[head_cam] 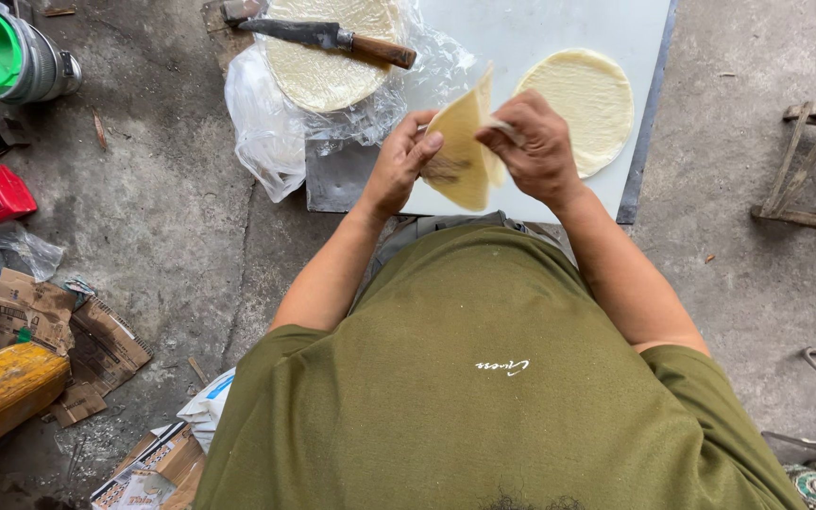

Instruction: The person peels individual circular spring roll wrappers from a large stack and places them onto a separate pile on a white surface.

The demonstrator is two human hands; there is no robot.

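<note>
**one wrapper half folded, a stack left**

both hands met over the near edge of a white board (540, 28), folding a pale round wrapper (460, 142) into a cone. the left hand (399, 165) pinched its left side between thumb and fingers; the right hand (535, 142) closed on the upper flap. a dark smear, perhaps filling, showed low on the fold, too small to tell. a second wrapper (583, 104) lay flat and unfolded on the board just right of the hands. a stack (328, 71) sat in clear plastic at far left, a knife (332, 38) across it. no finished pieces showed. the board's far end was cut off, and the shirt hid the person's lap.
</note>
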